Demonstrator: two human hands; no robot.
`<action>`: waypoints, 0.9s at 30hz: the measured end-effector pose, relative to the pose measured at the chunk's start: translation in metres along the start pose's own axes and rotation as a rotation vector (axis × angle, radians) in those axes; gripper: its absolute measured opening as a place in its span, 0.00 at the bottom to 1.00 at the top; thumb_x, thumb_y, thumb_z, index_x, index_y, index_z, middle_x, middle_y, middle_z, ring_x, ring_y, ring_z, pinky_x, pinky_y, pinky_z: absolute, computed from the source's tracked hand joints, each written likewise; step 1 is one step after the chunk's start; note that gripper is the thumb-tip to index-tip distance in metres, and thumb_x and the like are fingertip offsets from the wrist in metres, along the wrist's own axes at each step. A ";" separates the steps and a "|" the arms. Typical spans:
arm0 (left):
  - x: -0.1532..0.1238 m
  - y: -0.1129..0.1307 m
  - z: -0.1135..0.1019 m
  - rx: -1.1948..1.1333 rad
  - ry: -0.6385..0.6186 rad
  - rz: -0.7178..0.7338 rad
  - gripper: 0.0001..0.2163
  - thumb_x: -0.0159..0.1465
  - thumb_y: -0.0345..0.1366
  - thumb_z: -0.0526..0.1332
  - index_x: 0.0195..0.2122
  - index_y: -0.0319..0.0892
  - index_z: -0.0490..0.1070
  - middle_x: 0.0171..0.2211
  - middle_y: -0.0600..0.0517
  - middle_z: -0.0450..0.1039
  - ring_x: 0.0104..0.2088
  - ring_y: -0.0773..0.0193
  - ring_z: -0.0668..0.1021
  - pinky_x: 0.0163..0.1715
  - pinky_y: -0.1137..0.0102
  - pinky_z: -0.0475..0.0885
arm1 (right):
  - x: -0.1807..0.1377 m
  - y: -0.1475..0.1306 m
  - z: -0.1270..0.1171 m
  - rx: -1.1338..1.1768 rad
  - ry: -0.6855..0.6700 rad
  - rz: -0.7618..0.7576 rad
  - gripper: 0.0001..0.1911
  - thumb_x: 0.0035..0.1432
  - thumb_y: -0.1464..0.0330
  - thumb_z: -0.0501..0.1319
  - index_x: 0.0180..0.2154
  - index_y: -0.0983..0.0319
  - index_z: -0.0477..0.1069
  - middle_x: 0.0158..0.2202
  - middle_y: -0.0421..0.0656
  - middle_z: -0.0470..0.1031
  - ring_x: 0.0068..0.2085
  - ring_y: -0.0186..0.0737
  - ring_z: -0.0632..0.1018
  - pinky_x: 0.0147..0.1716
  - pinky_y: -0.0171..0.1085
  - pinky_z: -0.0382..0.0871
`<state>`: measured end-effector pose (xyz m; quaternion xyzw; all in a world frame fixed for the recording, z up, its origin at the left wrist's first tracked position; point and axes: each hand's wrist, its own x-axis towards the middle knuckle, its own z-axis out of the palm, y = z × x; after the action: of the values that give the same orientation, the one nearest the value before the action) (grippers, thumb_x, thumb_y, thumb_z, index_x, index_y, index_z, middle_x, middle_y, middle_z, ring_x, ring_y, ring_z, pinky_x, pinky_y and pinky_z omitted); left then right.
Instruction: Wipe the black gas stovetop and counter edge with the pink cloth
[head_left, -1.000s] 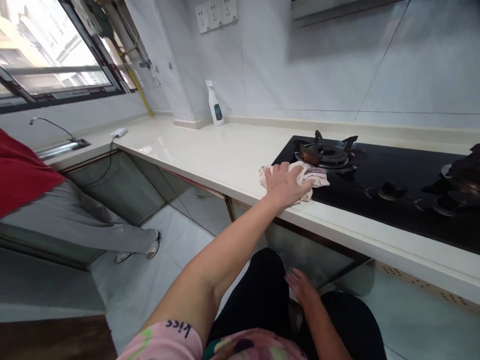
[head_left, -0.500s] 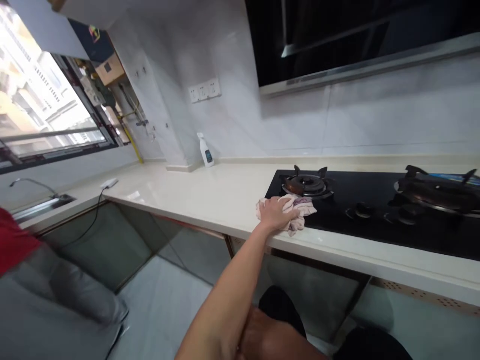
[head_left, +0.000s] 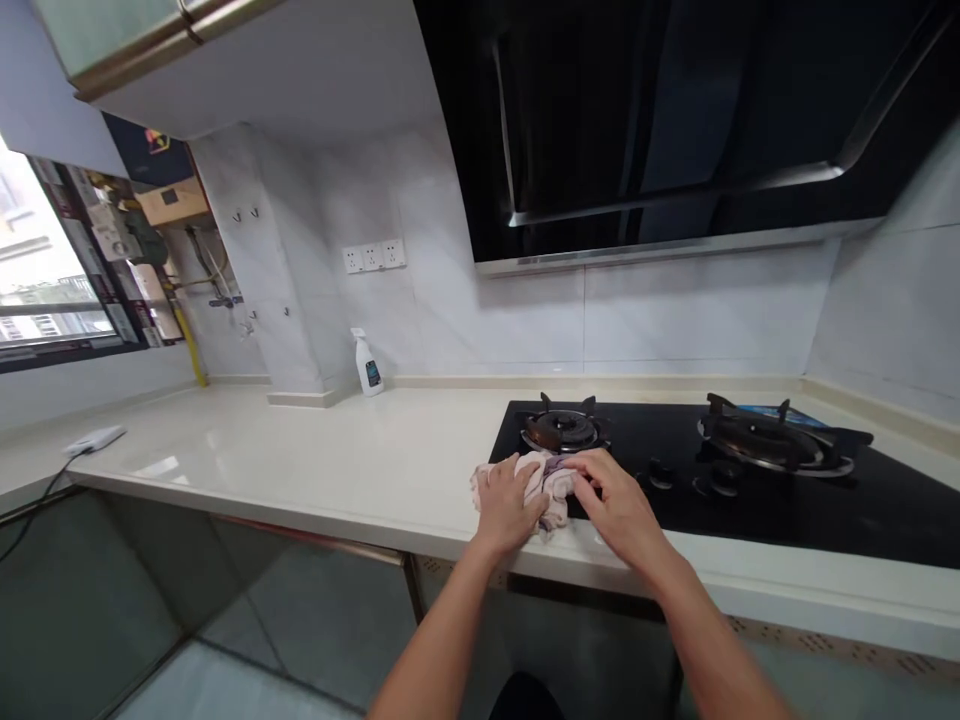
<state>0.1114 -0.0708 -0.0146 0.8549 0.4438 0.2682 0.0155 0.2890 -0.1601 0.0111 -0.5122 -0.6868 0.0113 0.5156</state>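
A crumpled pale pink cloth (head_left: 556, 488) lies over the front left corner of the black gas hob (head_left: 697, 520), partly on the white countertop (head_left: 375, 450). My left hand (head_left: 510, 505) presses down on the cloth's left part, fingers bent and a little apart around its folds. On the other side, my right hand (head_left: 611, 500) has its thumb and fingertips closed at the cloth's purple-marked right edge. Just behind the cloth is the left burner (head_left: 566, 430) with its pan support.
A white spray bottle (head_left: 367, 365) stands against the wall below the sockets (head_left: 373, 256). The right burner (head_left: 776, 440) and control knobs (head_left: 724, 480) are to the right. Overhead hangs a black range hood (head_left: 645, 120). A white corded device (head_left: 96, 440) lies far left.
My right hand has come up to the cloth from below. My left hand stays on the cloth. The view has swung right and up, and the person in red at left is out of view.
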 end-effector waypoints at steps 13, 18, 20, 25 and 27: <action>-0.036 -0.071 -0.040 -0.079 0.202 -0.186 0.20 0.61 0.26 0.53 0.48 0.51 0.76 0.52 0.53 0.78 0.56 0.59 0.77 0.56 0.64 0.72 | -0.008 0.054 0.039 -0.394 -0.291 0.056 0.16 0.62 0.73 0.54 0.48 0.54 0.73 0.44 0.43 0.74 0.46 0.47 0.72 0.44 0.42 0.56; -0.043 -0.126 -0.071 0.019 0.282 -0.527 0.16 0.64 0.29 0.54 0.50 0.46 0.74 0.47 0.47 0.78 0.52 0.53 0.78 0.52 0.61 0.72 | -0.005 0.052 0.036 -0.370 -0.281 0.081 0.13 0.58 0.72 0.55 0.44 0.57 0.71 0.43 0.43 0.74 0.47 0.46 0.73 0.45 0.42 0.56; -0.044 -0.133 -0.075 0.037 0.304 -0.568 0.17 0.65 0.32 0.56 0.54 0.44 0.72 0.50 0.43 0.77 0.54 0.49 0.77 0.52 0.59 0.71 | -0.006 0.052 0.036 -0.351 -0.288 0.074 0.14 0.57 0.71 0.56 0.45 0.57 0.72 0.43 0.43 0.74 0.47 0.47 0.73 0.45 0.43 0.57; -0.036 -0.108 -0.071 0.024 0.293 -0.357 0.24 0.64 0.33 0.60 0.62 0.49 0.68 0.61 0.46 0.71 0.62 0.52 0.71 0.59 0.59 0.67 | -0.009 0.055 0.031 -0.222 -0.197 0.035 0.17 0.59 0.65 0.56 0.50 0.55 0.74 0.48 0.46 0.72 0.50 0.49 0.73 0.47 0.45 0.62; -0.031 -0.094 -0.070 0.026 0.162 -0.253 0.24 0.64 0.31 0.59 0.62 0.50 0.69 0.62 0.47 0.71 0.62 0.53 0.71 0.59 0.57 0.67 | -0.009 0.054 0.029 -0.188 -0.078 0.010 0.15 0.63 0.63 0.54 0.47 0.55 0.75 0.47 0.46 0.72 0.51 0.49 0.73 0.48 0.46 0.63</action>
<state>-0.0064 -0.0520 0.0065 0.7677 0.5514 0.3266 0.0022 0.3050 -0.1262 -0.0383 -0.5609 -0.7018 -0.0307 0.4382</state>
